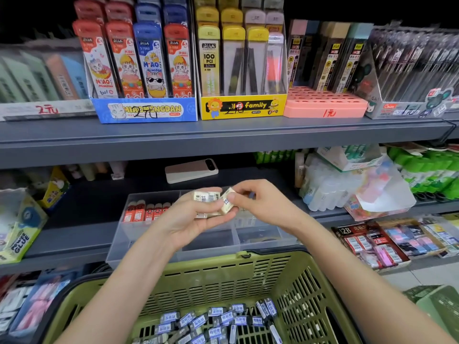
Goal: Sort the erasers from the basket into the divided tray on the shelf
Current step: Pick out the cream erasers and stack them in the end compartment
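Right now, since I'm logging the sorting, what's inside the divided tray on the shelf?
Red-sleeved erasers stand in the back-left compartment of the divided tray; the near middle one looks bare. The left hand and right hand cover the back middle and right compartments.

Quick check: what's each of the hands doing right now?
Left hand: holding a small stack of cream rectangular wrapped erasers.
Right hand: pinching one cream rectangular eraser beside that stack.
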